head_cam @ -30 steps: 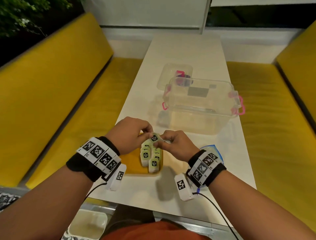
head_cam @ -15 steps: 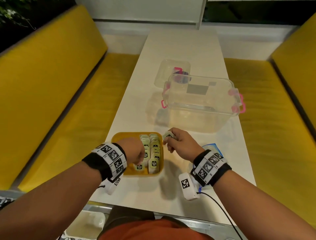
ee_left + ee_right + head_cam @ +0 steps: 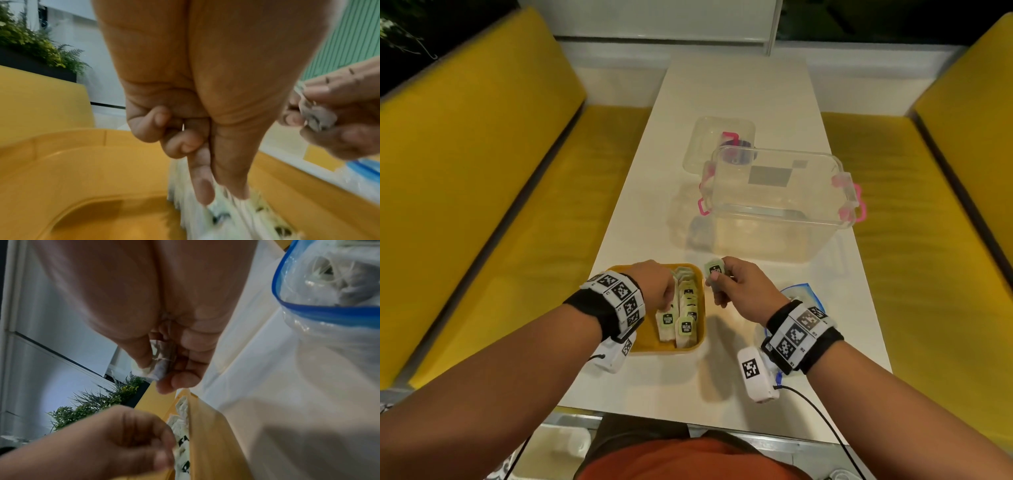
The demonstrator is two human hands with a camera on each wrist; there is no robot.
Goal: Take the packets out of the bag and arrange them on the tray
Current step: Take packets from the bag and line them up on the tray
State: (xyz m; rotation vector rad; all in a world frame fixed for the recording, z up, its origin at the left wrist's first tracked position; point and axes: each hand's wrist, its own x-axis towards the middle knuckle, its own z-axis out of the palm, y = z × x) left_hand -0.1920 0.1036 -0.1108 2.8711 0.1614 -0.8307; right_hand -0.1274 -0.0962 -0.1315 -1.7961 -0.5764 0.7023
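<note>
A yellow tray (image 3: 654, 349) (image 3: 82, 178) near the table's front edge holds two rows of white packets with green labels (image 3: 686, 308) (image 3: 236, 219). My left hand (image 3: 666, 305) (image 3: 222, 194) reaches down into the left row, thumb and a finger pinching a packet's top; the other fingers are curled. My right hand (image 3: 717, 281) (image 3: 162, 369) hovers just right of the tray and grips one packet (image 3: 714, 269) (image 3: 158, 363). The clear bag with a blue zip (image 3: 798, 291) (image 3: 329, 313) lies under my right wrist, more packets dimly visible inside.
A clear plastic box with pink latches (image 3: 774, 205) stands just beyond the tray on the right, its lid (image 3: 719, 144) flat behind it. Yellow benches (image 3: 482, 205) run along both sides of the narrow white table (image 3: 722, 96).
Both hands were together on one packet above the tray. The left hand has dropped to the near left row; the right hand has moved right, off the tray, with a packet.
</note>
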